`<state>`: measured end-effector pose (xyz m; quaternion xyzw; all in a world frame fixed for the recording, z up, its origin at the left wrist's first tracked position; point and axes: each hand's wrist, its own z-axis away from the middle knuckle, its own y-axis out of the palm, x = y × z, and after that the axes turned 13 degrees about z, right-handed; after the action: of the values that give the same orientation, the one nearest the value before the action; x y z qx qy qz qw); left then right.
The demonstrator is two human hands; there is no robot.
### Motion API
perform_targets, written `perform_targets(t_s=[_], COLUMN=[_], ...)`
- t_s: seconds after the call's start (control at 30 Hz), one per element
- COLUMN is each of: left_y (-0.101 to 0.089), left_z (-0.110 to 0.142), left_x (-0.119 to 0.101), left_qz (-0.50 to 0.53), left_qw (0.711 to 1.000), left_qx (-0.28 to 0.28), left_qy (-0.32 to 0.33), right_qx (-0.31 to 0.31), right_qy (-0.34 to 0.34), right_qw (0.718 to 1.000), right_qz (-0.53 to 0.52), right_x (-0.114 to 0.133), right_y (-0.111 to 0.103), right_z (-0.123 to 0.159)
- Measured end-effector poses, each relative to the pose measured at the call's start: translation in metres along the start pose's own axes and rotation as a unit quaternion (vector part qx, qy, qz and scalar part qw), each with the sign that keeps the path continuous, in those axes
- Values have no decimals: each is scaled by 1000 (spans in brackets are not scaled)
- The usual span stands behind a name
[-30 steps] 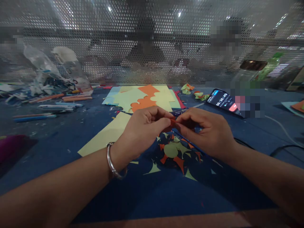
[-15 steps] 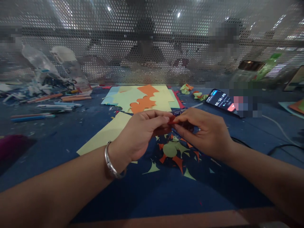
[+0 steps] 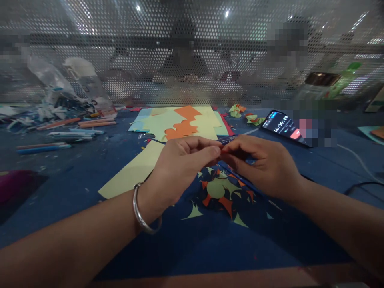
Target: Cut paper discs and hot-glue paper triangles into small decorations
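Observation:
My left hand and my right hand meet over the table, fingertips pinched together on a small red paper piece. Most of that piece is hidden by the fingers. Just below the hands lie a round yellow-green paper disc and several pointed green and orange paper scraps. Partly behind my left hand is a pale yellow paper sheet. Something thin and blue runs under my right hand; its kind is unclear.
Stacked coloured paper with orange cut-outs lies at the back. A phone showing a timer sits at right, near crumpled paper. Rolled paper sticks and a clear bottle are at left. A perforated screen stands behind.
The fingertips have closed further around the red piece, so less of it shows. Both hands stay at nearly the same spot; the view has shifted slightly.

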<state>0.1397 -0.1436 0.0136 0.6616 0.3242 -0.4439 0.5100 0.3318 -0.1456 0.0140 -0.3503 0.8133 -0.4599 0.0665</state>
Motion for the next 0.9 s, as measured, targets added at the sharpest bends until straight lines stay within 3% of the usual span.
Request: perform_targets(t_s=[0.27, 0.9], left_y=[-3, -5], left_z=[-1, -1], left_x=[3, 7], left_qz=[-117, -125], left_qw=[989, 987], left_qx=[50, 44], left_qy=[70, 95], right_qx=[-16, -20], right_qy=[72, 119], right_qw=[997, 989], right_qz=[-31, -84], right_x=[-3, 4], right_y=[4, 4], right_z=[2, -3])
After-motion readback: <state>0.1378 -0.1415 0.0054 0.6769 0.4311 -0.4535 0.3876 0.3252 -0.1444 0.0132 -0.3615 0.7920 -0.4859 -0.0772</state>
